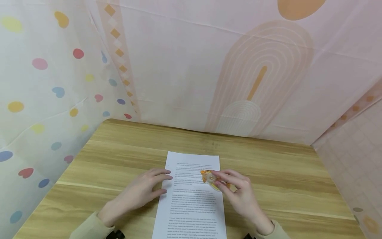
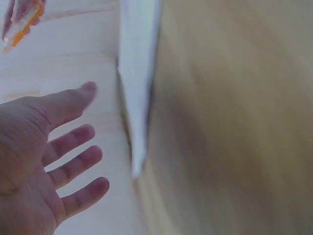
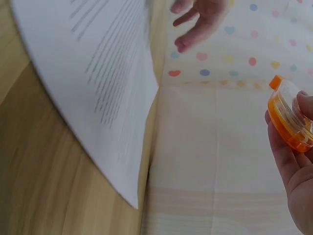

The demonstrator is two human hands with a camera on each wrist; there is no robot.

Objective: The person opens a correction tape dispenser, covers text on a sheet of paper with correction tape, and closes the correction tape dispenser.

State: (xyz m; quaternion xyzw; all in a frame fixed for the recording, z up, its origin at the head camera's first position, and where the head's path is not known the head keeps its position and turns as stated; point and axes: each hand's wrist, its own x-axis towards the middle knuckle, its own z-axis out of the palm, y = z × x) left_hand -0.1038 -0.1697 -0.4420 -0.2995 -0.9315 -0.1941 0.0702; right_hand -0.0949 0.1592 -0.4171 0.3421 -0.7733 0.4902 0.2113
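A sheet of printed paper [image 1: 194, 207] lies lengthwise on the wooden table. Above its upper right part, my right hand [image 1: 243, 194] pinches an orange and clear correction tape [image 1: 208, 177] between thumb and fingers. The right wrist view shows the correction tape [image 3: 283, 117] raised off the paper, its orange tip pointing away from the fingers. My left hand [image 1: 143, 188] is at the sheet's left edge with fingers apart and nothing in them. In the left wrist view the left hand [image 2: 44, 156] is spread, palm visible; whether it touches the paper I cannot tell.
The wooden table [image 1: 277, 186] extends on both sides of the sheet. Behind it hangs a pale pink patterned cloth [image 1: 173, 66], and at the left a white cloth [image 1: 38, 86] with coloured dots and hearts. Dark bands are partly visible at both wrists.
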